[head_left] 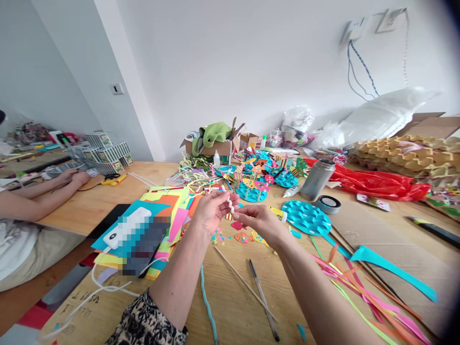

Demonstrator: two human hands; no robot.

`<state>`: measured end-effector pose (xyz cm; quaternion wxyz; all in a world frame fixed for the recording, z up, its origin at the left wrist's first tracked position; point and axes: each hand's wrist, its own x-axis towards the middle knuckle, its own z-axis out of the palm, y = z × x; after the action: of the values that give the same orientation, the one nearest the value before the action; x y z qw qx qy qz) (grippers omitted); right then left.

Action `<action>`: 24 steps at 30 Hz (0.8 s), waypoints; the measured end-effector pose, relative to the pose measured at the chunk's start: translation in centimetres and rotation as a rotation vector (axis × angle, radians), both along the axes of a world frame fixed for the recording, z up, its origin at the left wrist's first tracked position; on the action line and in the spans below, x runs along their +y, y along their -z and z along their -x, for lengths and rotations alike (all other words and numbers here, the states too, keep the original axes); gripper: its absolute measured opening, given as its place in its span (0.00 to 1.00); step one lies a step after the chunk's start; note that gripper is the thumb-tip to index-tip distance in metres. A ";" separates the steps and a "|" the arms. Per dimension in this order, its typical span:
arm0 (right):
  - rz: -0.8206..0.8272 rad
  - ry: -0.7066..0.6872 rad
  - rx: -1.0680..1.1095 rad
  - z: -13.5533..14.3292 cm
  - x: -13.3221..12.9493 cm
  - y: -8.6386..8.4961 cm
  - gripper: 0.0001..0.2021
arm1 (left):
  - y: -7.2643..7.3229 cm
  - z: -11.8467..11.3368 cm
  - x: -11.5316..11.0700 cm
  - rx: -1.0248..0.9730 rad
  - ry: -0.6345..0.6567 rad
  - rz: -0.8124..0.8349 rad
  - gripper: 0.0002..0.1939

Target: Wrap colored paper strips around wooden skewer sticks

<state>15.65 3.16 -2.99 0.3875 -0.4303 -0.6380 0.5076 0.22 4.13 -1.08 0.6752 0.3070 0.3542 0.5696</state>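
Above the table, a white coiled strip (230,205), which looks like a pipe cleaner, runs between my two hands. The thumb and fingers of my left hand (212,211) are closed around its upper part. My right hand (260,221) pinches the lower end. Just beyond and below them lie colourful paper fish (243,237) and a red paper piece (237,225). A light blue pipe cleaner (207,304), a thin wooden stick (237,273) and a pen (262,297) rest on the wood nearer to me.
Coloured paper sheets (179,223), a white power bank (131,225) and its cable are at left. A blue egg-tray disc (307,218), metal bottle (318,179), tape roll (328,203), paper strips (381,306) and a cutter knife (434,232) lie right. A co-worker's hands (74,177) are far left.
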 end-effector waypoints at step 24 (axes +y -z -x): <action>-0.109 0.152 0.007 -2.0 0.2 -1.8 0.13 | 0.8 -1.8 -1.5 0.434 0.296 -0.175 0.17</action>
<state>17.65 3.34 -1.23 0.4502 -0.4538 -0.6288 0.4427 2.06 2.66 -1.90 0.6303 0.5276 0.3913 0.4139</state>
